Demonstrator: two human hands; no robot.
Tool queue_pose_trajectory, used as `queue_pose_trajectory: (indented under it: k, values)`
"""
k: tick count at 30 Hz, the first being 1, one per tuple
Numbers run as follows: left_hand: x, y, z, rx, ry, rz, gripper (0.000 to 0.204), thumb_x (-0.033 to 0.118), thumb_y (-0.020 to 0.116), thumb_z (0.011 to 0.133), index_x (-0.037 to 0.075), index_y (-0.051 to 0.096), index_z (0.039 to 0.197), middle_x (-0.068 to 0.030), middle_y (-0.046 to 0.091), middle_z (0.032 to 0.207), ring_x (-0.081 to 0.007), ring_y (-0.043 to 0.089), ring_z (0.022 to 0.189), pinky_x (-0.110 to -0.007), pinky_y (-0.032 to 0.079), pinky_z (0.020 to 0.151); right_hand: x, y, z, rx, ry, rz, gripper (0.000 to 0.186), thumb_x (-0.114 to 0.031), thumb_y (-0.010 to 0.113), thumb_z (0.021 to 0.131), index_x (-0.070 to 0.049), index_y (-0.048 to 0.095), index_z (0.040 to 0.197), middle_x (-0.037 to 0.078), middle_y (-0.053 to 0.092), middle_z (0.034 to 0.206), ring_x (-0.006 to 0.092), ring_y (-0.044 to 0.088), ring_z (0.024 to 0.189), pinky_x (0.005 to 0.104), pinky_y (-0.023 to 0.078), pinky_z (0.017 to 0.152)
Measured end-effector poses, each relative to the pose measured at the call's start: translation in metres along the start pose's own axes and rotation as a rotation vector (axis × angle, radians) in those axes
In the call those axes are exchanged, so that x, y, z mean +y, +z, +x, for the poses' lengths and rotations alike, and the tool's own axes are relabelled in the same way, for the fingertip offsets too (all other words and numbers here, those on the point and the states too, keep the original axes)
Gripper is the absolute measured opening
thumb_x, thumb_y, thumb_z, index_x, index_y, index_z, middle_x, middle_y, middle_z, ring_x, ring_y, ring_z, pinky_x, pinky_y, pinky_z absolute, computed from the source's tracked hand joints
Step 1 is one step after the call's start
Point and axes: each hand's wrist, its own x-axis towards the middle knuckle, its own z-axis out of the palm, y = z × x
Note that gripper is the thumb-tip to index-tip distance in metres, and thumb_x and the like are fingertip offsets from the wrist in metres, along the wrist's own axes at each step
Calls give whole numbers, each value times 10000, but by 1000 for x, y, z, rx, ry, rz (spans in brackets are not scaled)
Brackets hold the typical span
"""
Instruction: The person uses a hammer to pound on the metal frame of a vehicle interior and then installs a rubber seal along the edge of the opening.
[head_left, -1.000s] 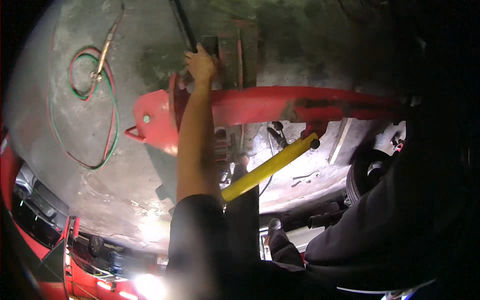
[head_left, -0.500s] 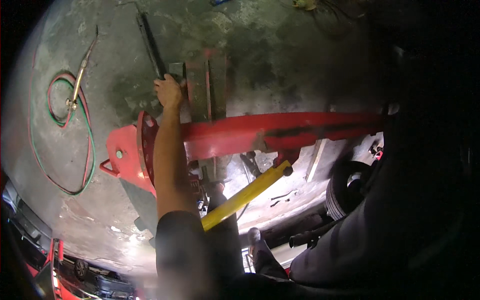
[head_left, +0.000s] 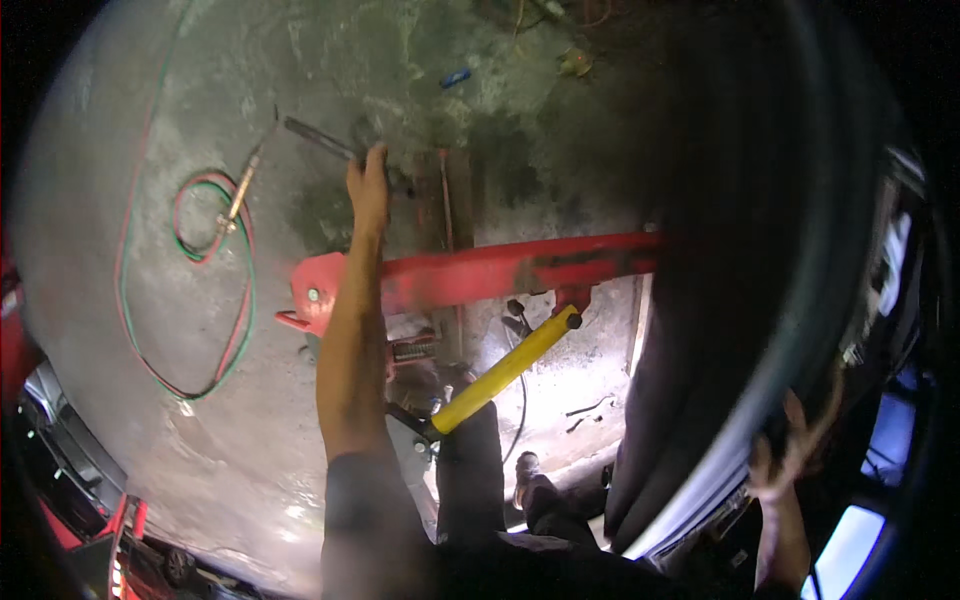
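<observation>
My left hand (head_left: 369, 183) reaches above a red lifting arm (head_left: 450, 275), its fingers closed on the near end of a dark bar (head_left: 312, 133). My right hand (head_left: 790, 450) is at the far right, open with fingers spread, beside a large dark curved vehicle body (head_left: 735, 280); whether it touches it I cannot tell. Below the red arm a yellow cylinder (head_left: 500, 371) slants over my legs. Left of my left forearm a torch (head_left: 240, 190) lies on the concrete floor with coiled red and green hoses (head_left: 195, 255).
A small blue object (head_left: 455, 78) lies on the floor at the top. Small dark pieces (head_left: 587, 410) lie below the red arm. Other vehicles (head_left: 70, 440) and red equipment stand at the lower left. A bright blue-lit area (head_left: 850, 548) shows at the lower right.
The view has shifted. The dark bar, in my left hand, now lies more slanted toward the left. My right hand has come into view at the right with spread fingers.
</observation>
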Motion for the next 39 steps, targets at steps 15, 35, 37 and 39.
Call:
queue_pose_trajectory:
  k: [15,35,37,39]
  values:
    - [215,-158,-566,-558,-209,99,506,381,751,791,25,576,1104,-31,577,855,-128,594,746,-280,494,629,-26,-33,-25,203,-56,266,705,-206,692,814,-196,447,1475,276,283,1544,451,181,1478,567,177,1206]
    - [245,-189,-806,-813,-76,-156,695,498,721,824,-20,538,1250,-212,655,1105,-314,650,949,-474,507,894,-140,-91,-414,-187,-319,380,197,-272,722,765,-93,664,823,97,666,816,305,667,805,440,535,690]
    - [271,-169,-815,-848,-80,-103,752,484,733,761,5,522,1301,-147,617,1008,-308,612,913,-524,446,970,-116,-85,-440,-134,-209,388,215,-283,730,761,-91,671,840,109,671,831,307,671,815,445,535,711]
    - [278,-165,-811,-898,-50,-108,756,458,733,765,3,503,1323,-137,596,987,-289,594,885,-514,467,928,-99,-82,-464,123,-29,443,286,-291,745,753,-69,702,928,142,695,903,322,685,871,440,541,762]
